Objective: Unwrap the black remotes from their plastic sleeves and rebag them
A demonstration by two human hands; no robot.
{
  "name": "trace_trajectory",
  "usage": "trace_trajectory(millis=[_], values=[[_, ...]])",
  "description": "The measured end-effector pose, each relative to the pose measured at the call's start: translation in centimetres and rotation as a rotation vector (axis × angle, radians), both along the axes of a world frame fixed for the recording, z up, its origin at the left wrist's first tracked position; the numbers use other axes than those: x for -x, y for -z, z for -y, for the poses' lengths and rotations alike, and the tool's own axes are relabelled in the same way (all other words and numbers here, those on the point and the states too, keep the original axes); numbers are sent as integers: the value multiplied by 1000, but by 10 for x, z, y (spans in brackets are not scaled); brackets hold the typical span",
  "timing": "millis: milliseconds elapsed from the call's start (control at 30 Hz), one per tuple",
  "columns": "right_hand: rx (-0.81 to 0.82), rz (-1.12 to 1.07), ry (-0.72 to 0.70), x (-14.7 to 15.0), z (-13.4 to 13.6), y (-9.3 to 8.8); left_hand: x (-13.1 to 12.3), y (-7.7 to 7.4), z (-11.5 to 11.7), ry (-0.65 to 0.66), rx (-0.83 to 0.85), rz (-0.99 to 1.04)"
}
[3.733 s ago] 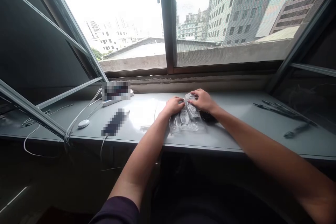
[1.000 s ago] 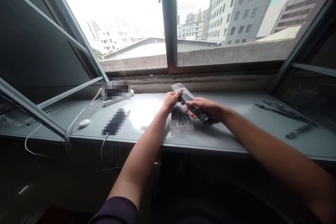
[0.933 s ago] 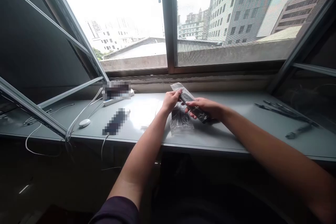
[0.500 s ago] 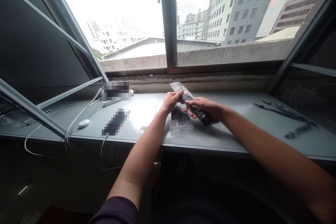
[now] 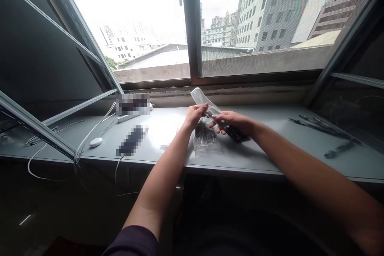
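Observation:
A narrow clear plastic bag [image 5: 201,98] with a dark object inside it is held tilted above the grey sill [image 5: 270,148]. My left hand [image 5: 195,115] pinches the bag near its upper end. My right hand [image 5: 232,122] grips the dark lower part [image 5: 237,133] of the same bag. Under both hands another clear plastic bag [image 5: 205,139] with dark contents lies flat on the sill.
A white oval device [image 5: 96,142] with white cables lies at the left, beside a blurred dark item [image 5: 131,140] and a blurred box [image 5: 132,105]. Dark thin tools [image 5: 325,128] lie at the right. A window frame [image 5: 192,28] rises behind the sill.
Both hands lifted one bag off the pile on the sill and hold it tilted. In the last second its clear upper end has risen slightly.

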State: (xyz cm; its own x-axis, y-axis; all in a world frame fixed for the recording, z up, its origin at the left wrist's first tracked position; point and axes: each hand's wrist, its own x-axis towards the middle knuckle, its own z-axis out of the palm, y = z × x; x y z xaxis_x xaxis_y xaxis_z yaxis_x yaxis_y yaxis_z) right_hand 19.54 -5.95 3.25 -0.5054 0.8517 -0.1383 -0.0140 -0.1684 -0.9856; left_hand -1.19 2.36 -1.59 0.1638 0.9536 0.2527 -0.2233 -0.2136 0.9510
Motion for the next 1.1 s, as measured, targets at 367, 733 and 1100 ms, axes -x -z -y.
trace_trajectory(millis=[367, 733, 1100], values=[[-48, -30, 348, -9, -9, -7, 25, -14, -9, -616, 289, 399], [-101, 81, 96, -12, 1, -11, 7, -12, 0, -154, 264, 283], [-68, 254, -471, -22, 2, -7, 20, -15, -7, -343, 362, 450]])
